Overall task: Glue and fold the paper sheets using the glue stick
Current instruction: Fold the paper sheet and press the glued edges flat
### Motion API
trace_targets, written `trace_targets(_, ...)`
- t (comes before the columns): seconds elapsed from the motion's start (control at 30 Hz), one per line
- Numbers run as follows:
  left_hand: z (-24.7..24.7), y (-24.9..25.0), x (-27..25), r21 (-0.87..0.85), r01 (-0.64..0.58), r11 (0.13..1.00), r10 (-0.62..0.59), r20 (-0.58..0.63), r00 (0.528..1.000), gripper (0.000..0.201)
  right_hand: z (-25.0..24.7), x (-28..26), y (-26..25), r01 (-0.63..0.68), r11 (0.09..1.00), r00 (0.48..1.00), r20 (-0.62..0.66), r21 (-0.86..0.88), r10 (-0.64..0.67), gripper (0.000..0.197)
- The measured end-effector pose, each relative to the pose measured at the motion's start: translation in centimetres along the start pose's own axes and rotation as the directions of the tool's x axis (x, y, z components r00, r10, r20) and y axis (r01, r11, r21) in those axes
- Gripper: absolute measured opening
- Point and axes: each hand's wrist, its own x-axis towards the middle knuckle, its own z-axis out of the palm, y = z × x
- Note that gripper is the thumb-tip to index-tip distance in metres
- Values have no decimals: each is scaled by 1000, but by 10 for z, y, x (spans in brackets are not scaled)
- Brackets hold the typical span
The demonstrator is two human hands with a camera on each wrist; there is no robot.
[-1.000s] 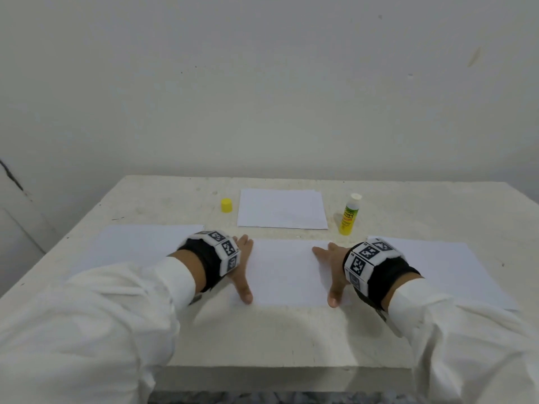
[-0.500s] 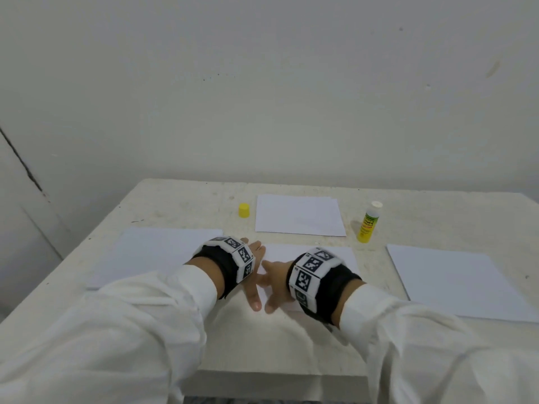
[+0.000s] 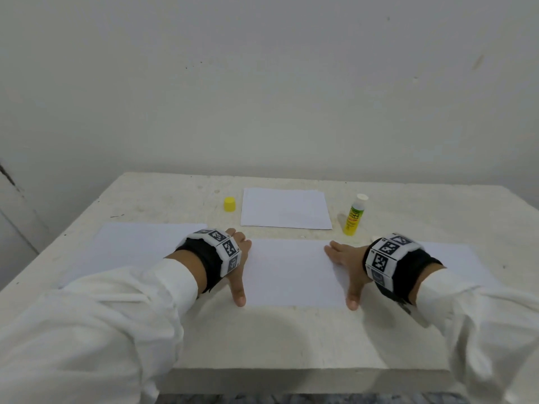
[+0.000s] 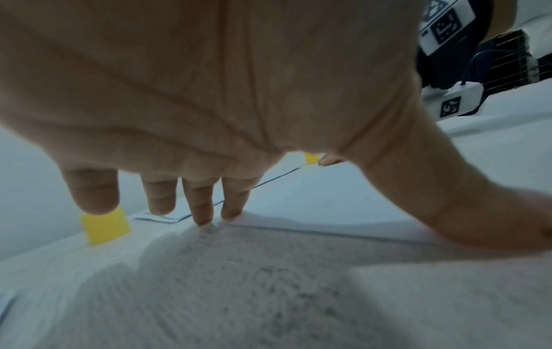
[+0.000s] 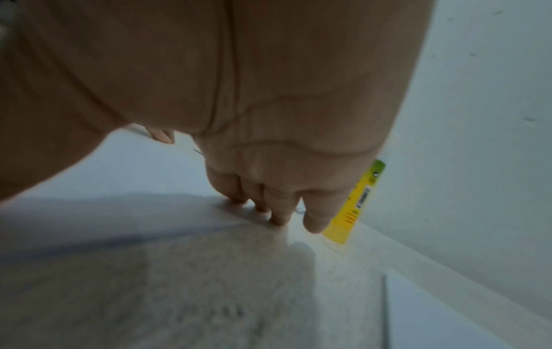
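Both hands are down flat at either end of the folded sheet (image 3: pixel 291 272), dead centre on the worktop (image 3: pixel 262 339), and to my eye this is the pressing stage: bedding the glued fold. To do it well, keep the palms low and sweep outward from the middle so the layers bond without a ripple, holding the edges square.

The left hand (image 3: pixel 237 263) sits at the sheet's 9 o'clock end, fingers straight and spread, tips resting at its far corner, thumb laid along the short edge. It grips nothing. The right hand (image 3: pixel 347 266) mirrors it at the 3 o'clock end, fingers extended, tips on the paper's corner, thumb down the edge, nothing grasped either.

The glue stick (image 3: pixel 354 215) stands upright and uncapped at 1 o'clock, well clear of the fingers. Its yellow cap (image 3: pixel 229 204) waits at 11 o'clock beside a smaller folded sheet (image 3: pixel 285 209) at 12. Flat sheets lie out at far left (image 3: pixel 131 246) and far right (image 3: pixel 455 258), untouched.
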Motion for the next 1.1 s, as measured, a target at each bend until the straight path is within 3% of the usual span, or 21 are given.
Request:
trace_targets(0.2,-4,4,-3,-47,44,998,-43,11,999,119,0,10,5,1,1000,998,-62,-25,-3,133)
trace_targets(0.33,-5,6,-5,-266,80,961,-86,-10,996,138,5,22,4,-3,999,994,-109,-44,-2,141)
trace_targets(0.43,-11,10,-10,-392,83,916,-106,-37,994,134,5,33,7,-16,997,992,-128,-75,6,149)
trace_targets(0.5,-14,13,-14,-513,71,855,-109,-45,993,128,5,34,9,-13,998,993,-122,-64,5,150)
trace_targets(0.63,-11,11,-20,-762,74,644,-160,-40,986,118,8,30,13,3,1000,998,-58,-8,-3,148)
trace_targets(0.7,-10,9,-26,-879,67,472,-167,-15,986,98,9,25,15,26,999,998,-53,32,-24,141)
trace_targets(0.73,-9,9,-29,-901,52,431,-158,-19,987,82,9,21,15,43,997,997,-68,65,-38,135)
trace_targets(0.83,-6,2,-33,-891,-15,453,-192,-114,975,40,6,16,13,71,964,980,-198,256,-19,100)
trace_targets(0.9,-6,-7,-31,-926,-71,371,-243,-171,955,32,1,14,13,83,895,957,-285,439,52,71)
trace_targets(0.97,-10,-17,-27,-953,-113,280,-300,-199,933,29,-6,13,13,100,815,950,-298,571,93,55)
trace_targets(1.1,-18,-27,-11,-975,-136,175,-367,-193,910,29,-15,25,8,118,614,917,-323,781,235,55)
